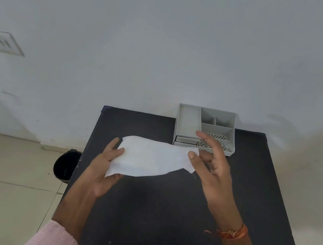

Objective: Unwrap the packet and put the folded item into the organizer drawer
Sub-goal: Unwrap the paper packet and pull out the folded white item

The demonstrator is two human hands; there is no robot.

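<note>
A white flat piece of cloth or paper (150, 159) is stretched between my two hands above the black table (162, 209). My left hand (105, 166) pinches its left end with thumb on top. At the right end, my right hand (209, 163) grips it between thumb and a finger, the other fingers spread. The grey organizer (206, 128) stands at the table's far edge, just behind my right hand. Its small drawer (186, 140) sits at the lower left front and looks closed or nearly so.
A black bin (65, 165) stands on the tiled floor left of the table. A white wall rises right behind the table and organizer. An orange thread band circles my right wrist (233, 232).
</note>
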